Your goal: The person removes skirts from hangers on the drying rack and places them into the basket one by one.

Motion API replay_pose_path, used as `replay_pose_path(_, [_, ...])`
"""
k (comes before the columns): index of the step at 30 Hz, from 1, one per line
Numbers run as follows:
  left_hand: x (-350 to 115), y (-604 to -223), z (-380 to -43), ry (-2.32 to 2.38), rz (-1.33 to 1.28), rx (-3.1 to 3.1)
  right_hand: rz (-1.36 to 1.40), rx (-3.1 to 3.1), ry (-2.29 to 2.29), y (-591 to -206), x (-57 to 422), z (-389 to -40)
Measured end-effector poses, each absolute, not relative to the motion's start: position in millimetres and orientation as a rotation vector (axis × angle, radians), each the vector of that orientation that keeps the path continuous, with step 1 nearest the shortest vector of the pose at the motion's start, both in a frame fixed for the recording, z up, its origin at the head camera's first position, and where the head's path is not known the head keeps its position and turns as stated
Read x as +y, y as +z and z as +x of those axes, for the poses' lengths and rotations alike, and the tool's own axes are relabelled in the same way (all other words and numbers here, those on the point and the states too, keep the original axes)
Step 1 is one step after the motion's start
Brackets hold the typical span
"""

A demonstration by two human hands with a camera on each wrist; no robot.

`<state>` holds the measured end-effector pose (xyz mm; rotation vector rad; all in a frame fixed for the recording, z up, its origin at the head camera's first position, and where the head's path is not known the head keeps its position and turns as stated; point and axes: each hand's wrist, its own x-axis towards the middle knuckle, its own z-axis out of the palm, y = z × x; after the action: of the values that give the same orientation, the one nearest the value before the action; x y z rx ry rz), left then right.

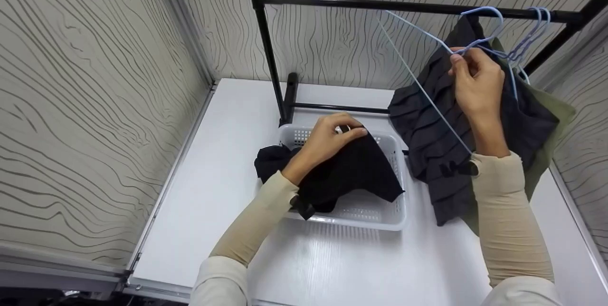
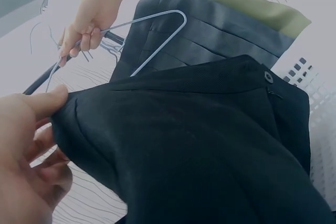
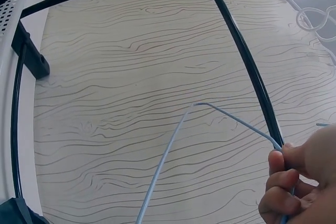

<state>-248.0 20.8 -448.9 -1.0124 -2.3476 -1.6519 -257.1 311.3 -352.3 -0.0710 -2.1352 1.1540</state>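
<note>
My left hand pinches the edge of a black skirt between thumb and fingers, lifting part of it over a white basket. In the left wrist view the skirt's waistband shows a button, and the cloth drops away from the thumb. Higher up on the right, my right hand grips a blue wire hanger just below its hook, close to the rack's top bar. Its triangular frame hangs bare toward the left; the right wrist view shows its bent corner.
A black clothes rack spans the back of the white table. On its right, dark pleated skirts and an olive garment hang from blue hangers. Dark cloth lies over the basket's left rim. Wood-patterned panels enclose the space.
</note>
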Motion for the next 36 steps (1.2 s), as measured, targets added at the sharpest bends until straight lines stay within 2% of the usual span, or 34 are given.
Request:
replay_pose_path(13, [21,-459,-244,-2.003,-0.833,-2.443,-0.229,-2.199,1.158,-349,319,-258])
replay_pose_path(21, [27,-470,-243,-1.81,-0.844,-2.543,-0.229,-2.187,1.19,-352,322,-260])
replay_pose_path(27, [34,-485,-236,-1.919,-0.841,-2.636,-0.223,-2.182,1.184,-354,321,-263])
replay_pose_path(36, [45,-505,-228,-1.836,-0.979,-2.764,-0.24,-2.189,1.172,-353,326,-264])
